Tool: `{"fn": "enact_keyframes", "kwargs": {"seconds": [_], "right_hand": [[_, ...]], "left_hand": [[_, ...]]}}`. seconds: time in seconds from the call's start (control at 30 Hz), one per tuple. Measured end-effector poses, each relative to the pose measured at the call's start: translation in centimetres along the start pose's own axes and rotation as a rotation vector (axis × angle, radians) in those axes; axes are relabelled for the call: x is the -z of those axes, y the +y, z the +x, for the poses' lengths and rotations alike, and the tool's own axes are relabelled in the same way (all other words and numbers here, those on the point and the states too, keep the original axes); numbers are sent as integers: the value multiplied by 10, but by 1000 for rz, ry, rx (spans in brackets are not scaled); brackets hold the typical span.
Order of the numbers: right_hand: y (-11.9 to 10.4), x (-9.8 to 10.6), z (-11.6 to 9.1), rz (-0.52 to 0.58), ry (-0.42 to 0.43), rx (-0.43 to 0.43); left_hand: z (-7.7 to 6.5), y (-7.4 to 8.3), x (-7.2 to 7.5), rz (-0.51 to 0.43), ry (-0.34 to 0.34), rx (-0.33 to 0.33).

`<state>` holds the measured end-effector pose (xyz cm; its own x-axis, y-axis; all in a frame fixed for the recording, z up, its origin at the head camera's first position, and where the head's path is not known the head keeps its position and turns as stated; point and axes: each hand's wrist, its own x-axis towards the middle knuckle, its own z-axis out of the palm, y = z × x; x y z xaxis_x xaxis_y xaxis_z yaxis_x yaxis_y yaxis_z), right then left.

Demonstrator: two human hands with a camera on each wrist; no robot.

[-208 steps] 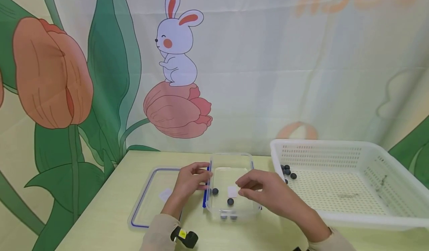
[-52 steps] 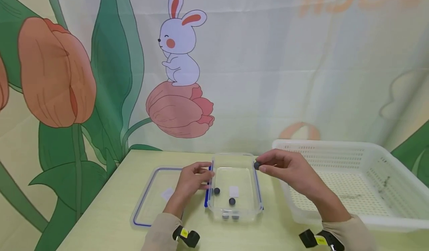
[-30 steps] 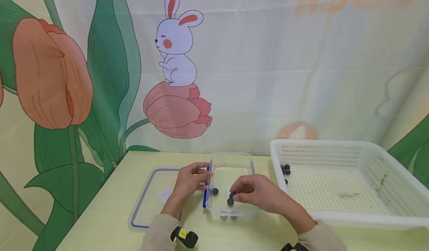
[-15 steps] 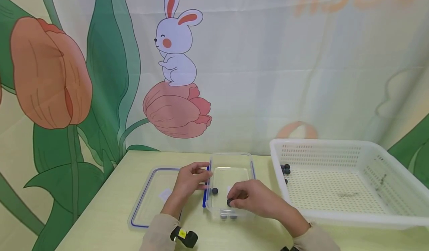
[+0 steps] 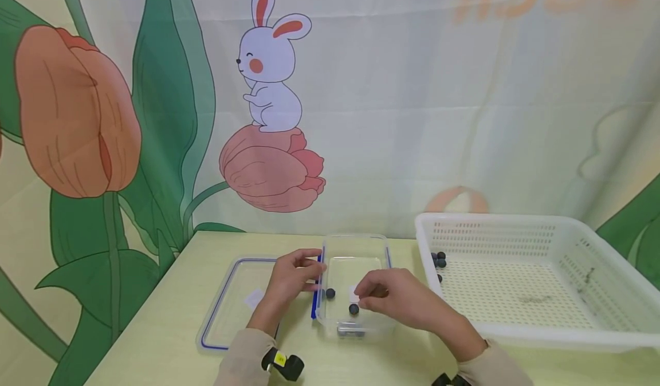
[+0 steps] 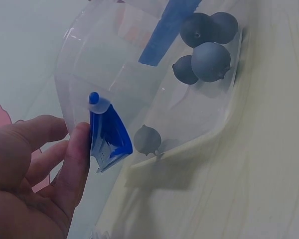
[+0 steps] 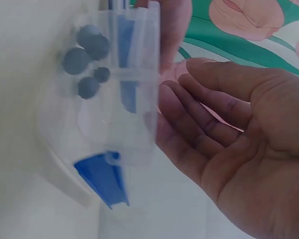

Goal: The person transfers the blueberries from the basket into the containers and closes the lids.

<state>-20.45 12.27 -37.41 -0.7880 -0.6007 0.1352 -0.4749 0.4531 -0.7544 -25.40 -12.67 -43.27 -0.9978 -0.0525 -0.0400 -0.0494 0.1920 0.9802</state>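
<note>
A clear plastic food container (image 5: 356, 267) with blue side latches stands uncovered at the middle of the table. My left hand (image 5: 290, 280) holds its left side, fingers at the rim and beside the blue latch (image 6: 109, 137). Several blueberries (image 6: 211, 61) lie low in the container, mostly grouped at its near end, one blueberry (image 6: 147, 140) apart from them. My right hand (image 5: 399, 297) is over the container's near half, thumb and fingers apart with nothing between them. Just below its fingertips sits a blueberry (image 5: 353, 309).
The container's lid (image 5: 232, 320), with a blue seal, lies flat at the left, partly behind my left forearm. A white perforated basket (image 5: 515, 300) stands at the right, with several blueberries (image 5: 441, 263) at its left wall. A printed curtain (image 5: 381, 117) hangs behind the table.
My right hand has carried a blueberry from the basket into the container, let go of it and risen slightly. The basket holds fewer blueberries. My left hand has stayed in place.
</note>
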Motion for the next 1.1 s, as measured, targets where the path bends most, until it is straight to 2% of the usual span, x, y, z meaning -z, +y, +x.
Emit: {"fn": "enact_keyframes", "kwargs": {"seconds": [0.27, 0.7, 0.93, 1.1], "right_hand": [[-8, 24, -8, -48, 88, -58], [-10, 61, -25, -107, 249, -14], [-11, 76, -34, -91, 278, -39], [-11, 92, -40, -120, 291, -54]], "left_hand": [[0, 0, 1, 5, 2, 0], [0, 0, 0, -3, 0, 3], [1, -1, 0, -6, -4, 6], [1, -2, 1, -6, -1, 4]]}}
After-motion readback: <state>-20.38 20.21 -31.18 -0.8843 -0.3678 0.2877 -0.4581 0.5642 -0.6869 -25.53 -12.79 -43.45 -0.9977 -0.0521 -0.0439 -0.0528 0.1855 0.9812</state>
